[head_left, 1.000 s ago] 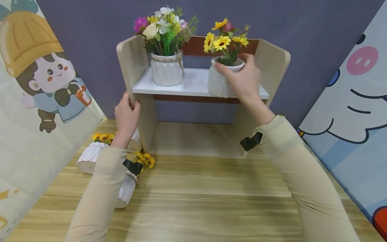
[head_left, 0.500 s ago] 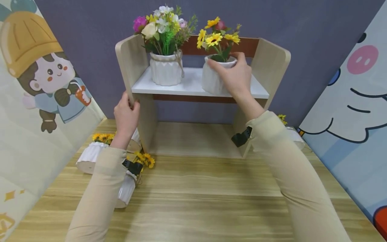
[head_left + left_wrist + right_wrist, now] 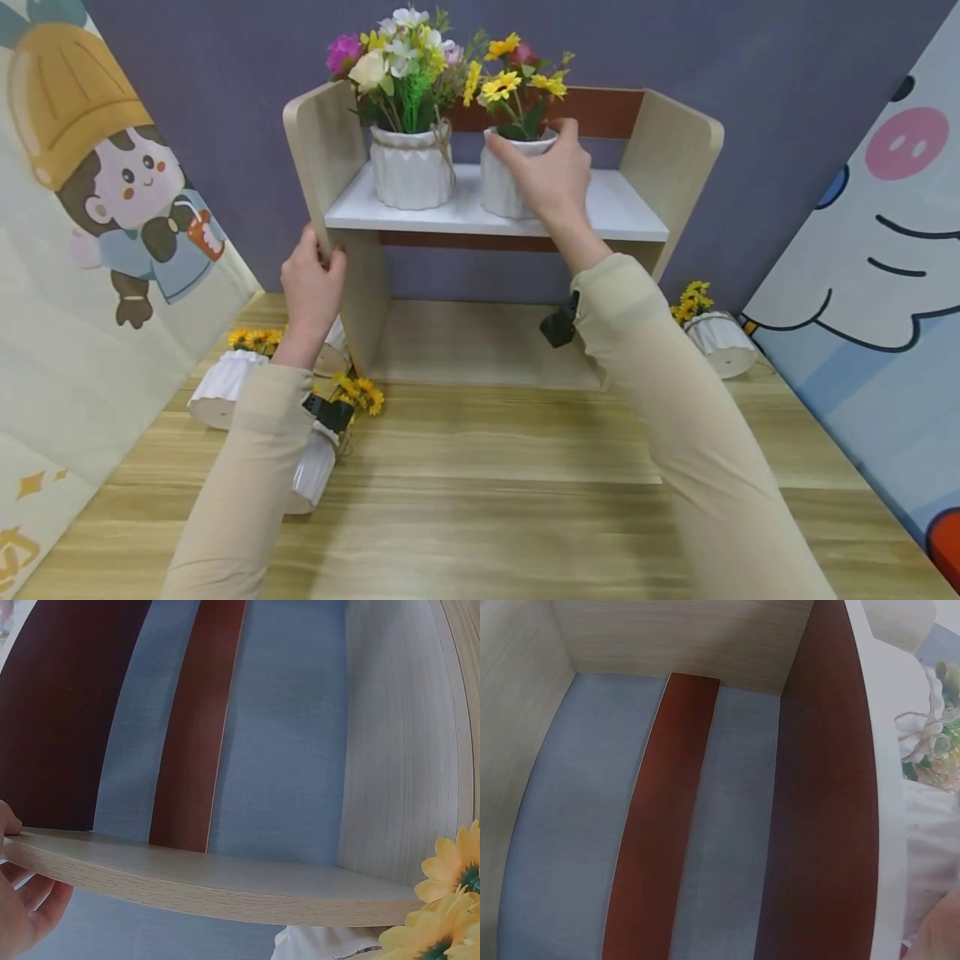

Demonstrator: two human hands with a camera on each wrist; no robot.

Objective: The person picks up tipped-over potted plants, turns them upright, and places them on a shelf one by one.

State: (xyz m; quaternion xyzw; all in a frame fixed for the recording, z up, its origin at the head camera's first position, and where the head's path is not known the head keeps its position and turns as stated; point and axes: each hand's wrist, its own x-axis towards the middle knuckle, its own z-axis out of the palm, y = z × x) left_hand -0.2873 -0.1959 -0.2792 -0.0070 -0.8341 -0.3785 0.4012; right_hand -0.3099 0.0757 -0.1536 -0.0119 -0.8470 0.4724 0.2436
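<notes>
My right hand (image 3: 557, 177) holds a white ribbed flowerpot (image 3: 498, 179) by its rim, thumb in front and fingers behind. Yellow daisy-like flowers and a dark red bloom rise from it. Its base is right at the white upper board (image 3: 622, 212) of a small wooden shelf unit. Just left of it stands another white pot (image 3: 411, 177), tied with twine and filled with mixed flowers. With thumb and fingers, my left hand (image 3: 309, 279) grips the front edge of the left side panel (image 3: 309, 142); the left wrist view shows that panel (image 3: 225, 889) between them.
Several white pots with yellow flowers lie on their sides on the wooden table (image 3: 480, 500): a near one (image 3: 311, 475), a left one (image 3: 225, 383), another partly behind my left wrist. One more pot (image 3: 722, 342) lies right of the shelf unit. Brown rails (image 3: 660, 802) cross its back.
My right hand has moved the yellow-flowered pot left and farther back along the upper board, toward the mixed-flower pot. The pot lying at the right has come into view. My left hand has stayed put.
</notes>
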